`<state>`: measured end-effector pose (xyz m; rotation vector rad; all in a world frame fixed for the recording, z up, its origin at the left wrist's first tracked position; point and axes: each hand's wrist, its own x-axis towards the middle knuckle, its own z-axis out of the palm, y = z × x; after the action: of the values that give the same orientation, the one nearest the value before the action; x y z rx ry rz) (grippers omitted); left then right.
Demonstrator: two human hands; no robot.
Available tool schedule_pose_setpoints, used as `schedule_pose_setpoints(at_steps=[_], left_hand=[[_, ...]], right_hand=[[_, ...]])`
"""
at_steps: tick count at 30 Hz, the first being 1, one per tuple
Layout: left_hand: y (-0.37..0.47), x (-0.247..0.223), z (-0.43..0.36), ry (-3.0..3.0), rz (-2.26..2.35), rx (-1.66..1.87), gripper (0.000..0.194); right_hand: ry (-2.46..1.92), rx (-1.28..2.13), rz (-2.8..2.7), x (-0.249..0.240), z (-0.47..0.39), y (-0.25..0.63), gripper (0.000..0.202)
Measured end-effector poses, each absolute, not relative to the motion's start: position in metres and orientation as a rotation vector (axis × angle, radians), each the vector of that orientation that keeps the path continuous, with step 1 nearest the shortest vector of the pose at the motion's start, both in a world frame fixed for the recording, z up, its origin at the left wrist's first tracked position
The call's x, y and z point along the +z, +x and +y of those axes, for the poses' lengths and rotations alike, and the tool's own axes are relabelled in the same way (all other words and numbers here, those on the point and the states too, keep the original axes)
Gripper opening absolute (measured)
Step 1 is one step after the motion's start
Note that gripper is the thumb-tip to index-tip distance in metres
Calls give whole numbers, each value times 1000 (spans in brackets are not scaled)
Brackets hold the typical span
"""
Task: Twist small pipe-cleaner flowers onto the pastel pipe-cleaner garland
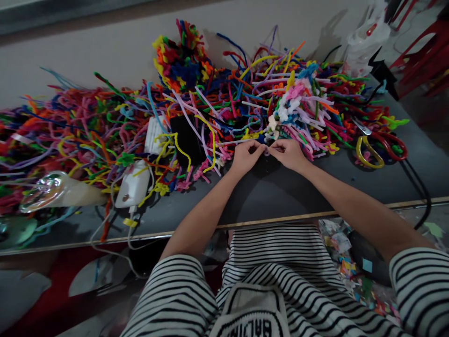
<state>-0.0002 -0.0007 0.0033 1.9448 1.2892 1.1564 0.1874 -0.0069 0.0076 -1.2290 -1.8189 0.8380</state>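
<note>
Two hands, left (247, 157) and right (289, 153), have their fingertips pinched on a small purple pipe-cleaner piece (267, 150), held between them at the front edge of the multicoloured pipe-cleaner pile (224, 112). Yellow-and-red-handled scissors (370, 150) lie right of the right hand on the dark table (280, 194).

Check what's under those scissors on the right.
Pink and green pipe cleaners show through the handle loops of the scissors; whatever lies directly beneath the blades and handles is covered.

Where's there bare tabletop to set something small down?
Between your left forearm and right forearm, along the tabletop's near edge; also between the left forearm and the white corded device, and in front of the scissors. Farther back, pipe cleaners crowd it.
</note>
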Motion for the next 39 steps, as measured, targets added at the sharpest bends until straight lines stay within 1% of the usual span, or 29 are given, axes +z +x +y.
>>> schedule_pose_setpoints(at_steps=[4, 8, 13, 16, 21, 24, 28, 32, 36, 39], left_hand=[[-5, 0, 8, 1792, 1159, 1083, 26], [-5, -3, 8, 1796, 1186, 1102, 27], [-6, -3, 6, 1765, 1228, 1263, 34], [-6, -3, 6, 1769, 1177, 1207, 36], [-6, -2, 6, 1833, 1126, 1091, 29], [-5, -3, 6, 1831, 1137, 1093, 28], [-4, -3, 5, 1834, 1171, 1176, 26], [-4, 1, 1, 1841, 1204, 1236, 26], [-4, 3, -2, 1908, 1167, 1138, 25], [-4, 2, -2, 1960, 1186, 1117, 21]], right_hand=[[-1211, 932, -1779, 6, -3, 189, 38], [-1179, 983, -1771, 3, 0, 189, 44], [-1158, 1024, -1747, 2, 1, 190, 43], [-1160, 1060, -1720, 4, 1, 190, 45], [-1162, 1104, -1710, 7, -1, 189, 46], [-1165, 1109, -1713, 7, -1, 189, 43], [-1152, 1083, -1732, 8, -2, 188, 34], [-1160, 988, -1750, 8, -3, 188, 27], [-1161, 878, -1793, 10, -7, 188, 27], [-1167, 770, -1878, 13, -10, 188, 26]])
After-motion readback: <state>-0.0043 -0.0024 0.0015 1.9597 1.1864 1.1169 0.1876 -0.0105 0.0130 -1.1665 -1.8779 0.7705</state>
